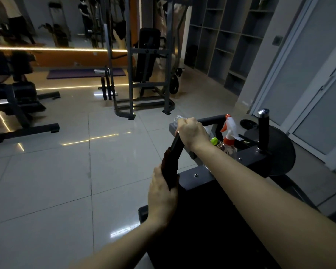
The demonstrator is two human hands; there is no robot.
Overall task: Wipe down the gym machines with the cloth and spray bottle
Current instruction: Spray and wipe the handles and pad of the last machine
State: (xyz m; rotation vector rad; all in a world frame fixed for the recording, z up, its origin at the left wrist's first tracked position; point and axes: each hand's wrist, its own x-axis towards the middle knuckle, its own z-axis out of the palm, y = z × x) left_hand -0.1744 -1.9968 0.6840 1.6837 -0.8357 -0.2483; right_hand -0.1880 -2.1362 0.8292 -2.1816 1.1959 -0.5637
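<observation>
A dark red cloth (169, 166) is wrapped around a slanted black handle bar (176, 145) of the grey gym machine (248, 155). My left hand (163, 197) grips the cloth from below, fingers curled round it and the bar. My right hand (191, 133) is closed in a fist around the upper end of the same bar. The spray bottle (229, 133), with a white and orange trigger head, stands upright on the machine frame just right of my right wrist. Its lower body is partly hidden by my forearm.
A clear plastic bottle with a green cap (214, 141) lies behind my right hand. A black weight plate (279, 152) and an upright peg (263, 129) sit at the right. Another grey machine (144, 90) stands ahead, a black bench (17, 98) at the left, a glass door (318, 94) at the right.
</observation>
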